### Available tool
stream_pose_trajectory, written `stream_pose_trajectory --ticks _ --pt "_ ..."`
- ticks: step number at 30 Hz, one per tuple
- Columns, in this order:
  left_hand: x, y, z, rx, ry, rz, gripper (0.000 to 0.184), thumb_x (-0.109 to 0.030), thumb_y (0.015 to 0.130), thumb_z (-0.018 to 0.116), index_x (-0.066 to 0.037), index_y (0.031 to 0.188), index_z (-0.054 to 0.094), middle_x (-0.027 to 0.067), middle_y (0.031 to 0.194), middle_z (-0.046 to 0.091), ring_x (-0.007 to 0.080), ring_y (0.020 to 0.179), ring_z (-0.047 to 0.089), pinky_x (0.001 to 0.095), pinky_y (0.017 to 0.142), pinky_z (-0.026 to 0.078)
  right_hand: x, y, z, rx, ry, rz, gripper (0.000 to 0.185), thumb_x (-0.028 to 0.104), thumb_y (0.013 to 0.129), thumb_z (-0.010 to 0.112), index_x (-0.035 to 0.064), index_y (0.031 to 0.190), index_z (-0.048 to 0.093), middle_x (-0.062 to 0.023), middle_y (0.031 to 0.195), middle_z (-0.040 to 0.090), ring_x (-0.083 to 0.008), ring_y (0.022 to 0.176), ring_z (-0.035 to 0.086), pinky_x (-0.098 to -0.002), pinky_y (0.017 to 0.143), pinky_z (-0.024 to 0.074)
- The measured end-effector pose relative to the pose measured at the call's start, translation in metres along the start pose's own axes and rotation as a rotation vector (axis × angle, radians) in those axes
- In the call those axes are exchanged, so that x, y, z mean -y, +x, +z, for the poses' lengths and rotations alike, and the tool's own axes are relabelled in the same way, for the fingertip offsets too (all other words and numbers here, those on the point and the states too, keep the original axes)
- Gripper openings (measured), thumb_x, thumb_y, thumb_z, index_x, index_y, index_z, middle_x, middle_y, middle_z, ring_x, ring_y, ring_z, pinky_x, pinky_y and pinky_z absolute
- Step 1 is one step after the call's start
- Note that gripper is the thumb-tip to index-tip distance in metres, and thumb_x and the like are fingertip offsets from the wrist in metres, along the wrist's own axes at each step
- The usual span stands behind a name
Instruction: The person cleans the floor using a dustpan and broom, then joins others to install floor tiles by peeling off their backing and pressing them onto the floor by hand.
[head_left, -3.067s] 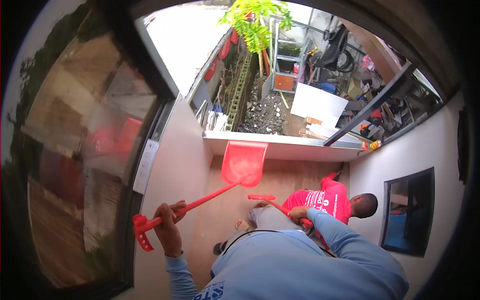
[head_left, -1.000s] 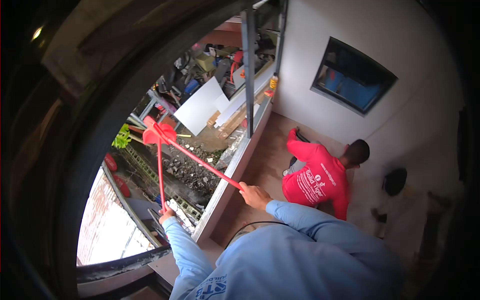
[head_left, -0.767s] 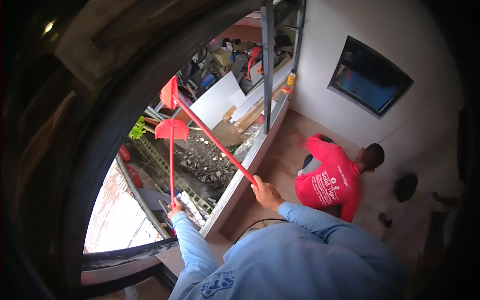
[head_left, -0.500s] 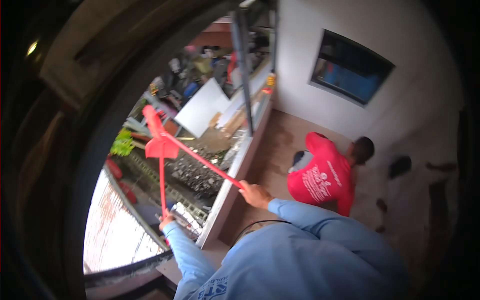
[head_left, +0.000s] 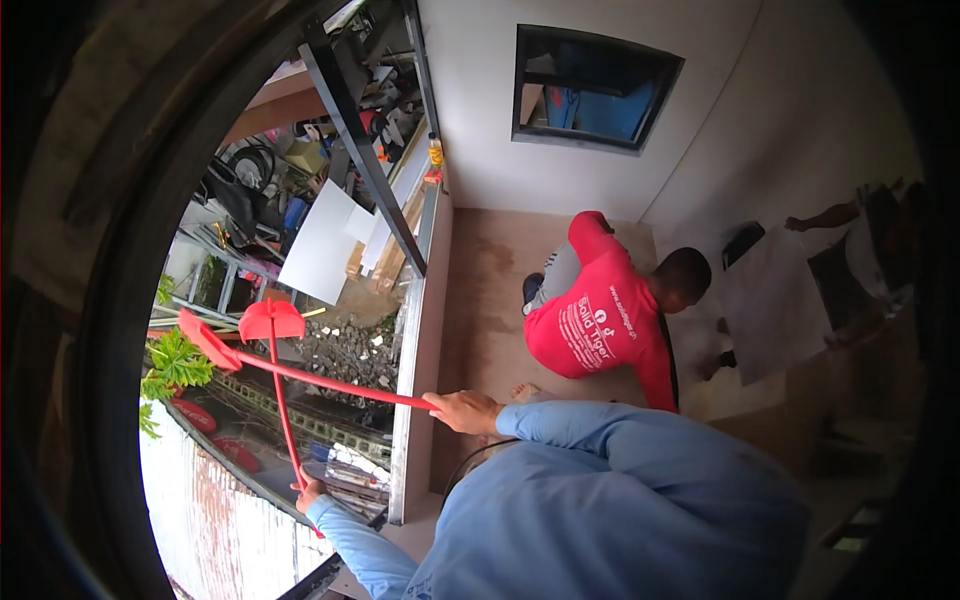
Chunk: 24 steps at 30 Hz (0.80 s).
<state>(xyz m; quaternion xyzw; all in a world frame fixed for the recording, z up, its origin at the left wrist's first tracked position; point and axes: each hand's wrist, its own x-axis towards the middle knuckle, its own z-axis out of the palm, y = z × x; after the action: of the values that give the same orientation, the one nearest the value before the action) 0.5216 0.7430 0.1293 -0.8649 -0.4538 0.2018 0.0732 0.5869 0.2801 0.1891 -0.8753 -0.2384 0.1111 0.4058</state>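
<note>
My right hand [head_left: 466,411] is closed around the end of a red long-handled tool with a flat, blade-like head [head_left: 208,340]. My left hand [head_left: 310,494] grips a second red long-handled tool, whose head [head_left: 272,320] is wide and scoop-like. The two handles cross near the heads, out beyond the low wall [head_left: 410,390]. Whether they touch there, I cannot tell. Both heads are held up in the air above the ground outside.
Right of me, a person in a red shirt [head_left: 595,320] crouches on the floor [head_left: 490,250]. Another person's arm [head_left: 825,217] shows near a pale sheet [head_left: 770,310]. A dark post [head_left: 360,140] rises from the wall, near a small bottle [head_left: 435,152]. Rubble [head_left: 355,350] and a corrugated roof [head_left: 220,500] lie outside.
The view has shifted, moving the surroundings left. The tool heads have swung apart, the right-hand one lower and farther left. The crouching person stays in place; the other person's arm has come into view.
</note>
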Motion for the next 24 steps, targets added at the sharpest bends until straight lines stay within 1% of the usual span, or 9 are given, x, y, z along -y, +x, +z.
stream_pose_trajectory --ticks 2,8,11,15,16,19,22,23,24 --pt "-0.001 0.006 -0.002 0.001 0.047 -0.041 0.073 -0.050 0.100 0.017 -0.003 0.106 0.073 0.0190 0.102 0.072 0.0325 0.105 0.068 0.0368 0.095 0.050 0.001 0.001 0.001 -0.033 0.029 0.028 0.029 0.026 0.099 0.050 0.0048 0.119 0.050 -0.0232 0.076 0.066 -0.0446 0.071 0.065 -0.0550 0.064 0.0504" --pt "-0.019 -0.004 -0.026 -0.054 -0.034 -0.068 0.082 -0.058 0.099 0.013 -0.002 0.105 0.073 0.0200 0.101 0.071 0.0341 0.102 0.068 0.0385 0.091 0.052 -0.031 0.015 0.018 0.040 -0.043 0.079 0.032 0.025 0.099 0.051 0.0045 0.124 0.047 -0.0225 0.079 0.067 -0.0429 0.073 0.066 -0.0535 0.062 0.0514" --pt "-0.015 0.007 -0.027 -0.052 -0.026 0.047 0.087 -0.063 0.098 0.012 0.001 0.105 0.071 0.0192 0.097 0.072 0.0354 0.098 0.069 0.0380 0.089 0.053 -0.027 0.003 0.025 0.033 -0.035 0.064 0.034 0.026 0.099 0.051 0.0047 0.125 0.047 -0.0207 0.077 0.067 -0.0418 0.070 0.066 -0.0533 0.060 0.0513" --pt "-0.002 0.070 -0.005 0.050 -2.088 -0.551 0.056 -0.045 0.099 0.042 0.005 0.108 0.065 0.0134 0.097 0.071 0.0200 0.099 0.064 0.0486 0.094 0.055 -0.021 -0.024 0.035 -0.056 -0.069 0.067 0.033 0.027 0.099 0.050 0.0060 0.125 0.048 -0.0203 0.079 0.067 -0.0404 0.070 0.067 -0.0528 0.060 0.0514" --pt "-0.003 0.084 0.000 0.115 -2.579 -0.736 0.050 -0.041 0.099 0.049 0.006 0.108 0.063 0.0119 0.097 0.071 0.0161 0.099 0.063 0.0512 0.096 0.056 -0.005 -0.029 0.019 -0.060 -0.010 0.153 0.031 0.027 0.099 0.050 0.0066 0.122 0.050 -0.0203 0.080 0.067 -0.0399 0.070 0.067 -0.0524 0.061 0.0514" --pt "0.004 0.105 -0.013 0.061 -2.893 -1.023 0.034 -0.022 0.100 0.046 0.008 0.108 0.061 0.0133 0.098 0.069 0.0399 0.102 0.063 0.0750 0.092 0.046 -0.026 -0.038 0.039 -0.180 -0.003 0.189 0.028 0.026 0.098 0.051 0.0066 0.119 0.051 -0.0207 0.079 0.067 -0.0406 0.070 0.067 -0.0527 0.060 0.0506" --pt "0.004 0.106 -0.028 0.196 -2.752 -0.771 0.035 -0.014 0.097 0.041 0.012 0.114 0.056 0.0177 0.119 0.064 0.0523 0.115 0.054 0.0725 0.098 0.044 -0.034 -0.053 0.044 -0.146 0.034 0.177 0.029 0.024 0.097 0.054 0.0046 0.118 0.050 -0.0213 0.071 0.065 -0.0407 0.068 0.066 -0.0533 0.059 0.0479" --pt "0.004 0.098 -0.038 0.112 -2.670 -0.529 0.038 -0.014 0.097 0.039 0.012 0.120 0.054 0.0252 0.130 0.055 0.0541 0.120 0.050 0.0721 0.098 0.044 -0.026 -0.067 0.038 -0.144 0.047 0.196 0.030 0.024 0.096 0.054 0.0043 0.118 0.050 -0.0217 0.070 0.064 -0.0406 0.067 0.066 -0.0532 0.059 0.0476" --pt "0.001 0.088 -0.048 0.074 -2.590 -0.391 0.041 -0.018 0.099 0.041 0.011 0.125 0.051 0.0236 0.129 0.056 0.0533 0.119 0.050 0.0710 0.099 0.045 -0.016 -0.080 0.028 -0.139 0.058 0.210 0.030 0.024 0.096 0.055 0.0040 0.118 0.050 -0.0220 0.069 0.063 -0.0406 0.067 0.065 -0.0532 0.058 0.0473"
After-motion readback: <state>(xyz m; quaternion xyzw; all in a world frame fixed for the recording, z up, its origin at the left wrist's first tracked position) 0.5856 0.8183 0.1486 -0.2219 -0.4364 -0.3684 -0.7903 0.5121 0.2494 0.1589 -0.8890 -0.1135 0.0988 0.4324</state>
